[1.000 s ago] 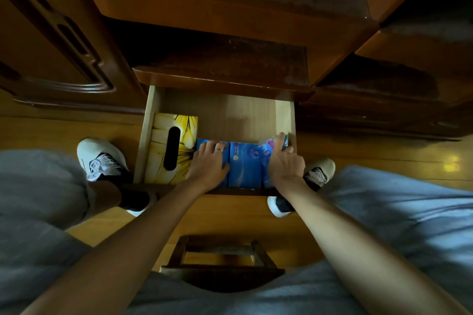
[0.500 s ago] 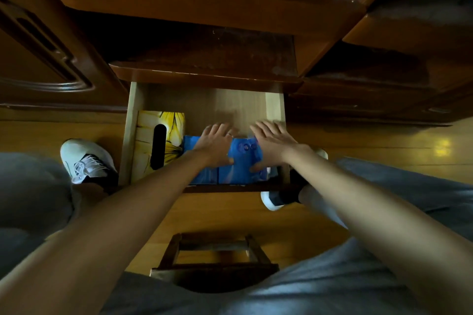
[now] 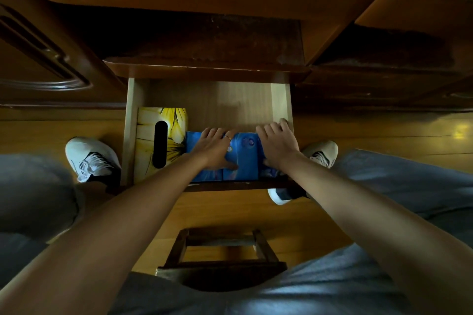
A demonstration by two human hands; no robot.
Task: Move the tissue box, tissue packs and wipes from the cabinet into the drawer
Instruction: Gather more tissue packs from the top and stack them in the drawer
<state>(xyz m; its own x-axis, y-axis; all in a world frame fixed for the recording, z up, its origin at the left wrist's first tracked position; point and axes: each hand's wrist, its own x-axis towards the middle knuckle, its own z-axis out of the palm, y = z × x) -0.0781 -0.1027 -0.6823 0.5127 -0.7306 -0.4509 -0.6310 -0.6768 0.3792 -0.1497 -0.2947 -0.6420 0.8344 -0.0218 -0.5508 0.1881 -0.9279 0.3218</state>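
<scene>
In the open drawer [image 3: 281, 100] beneath a wooden cabinet [image 3: 204, 41], the tissue box [image 3: 147, 140] lies at the left with blue tissue packs [image 3: 244, 158] beside it. The left hand [image 3: 213, 148] and right hand [image 3: 277, 144] rest flat, fingers spread, pressing the packs, gripping nothing. Apparently the settling step; next, withdraw both hands. Wipes cannot be distinguished.

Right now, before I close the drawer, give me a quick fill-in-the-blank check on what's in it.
1. The yellow tissue box lies against the drawer's ____ wall.
2. Both hands rest on packs coloured ____.
3. The ring is on the ____ hand.
4. The back of the drawer is ____.

Answers: left; blue; left; empty
</scene>
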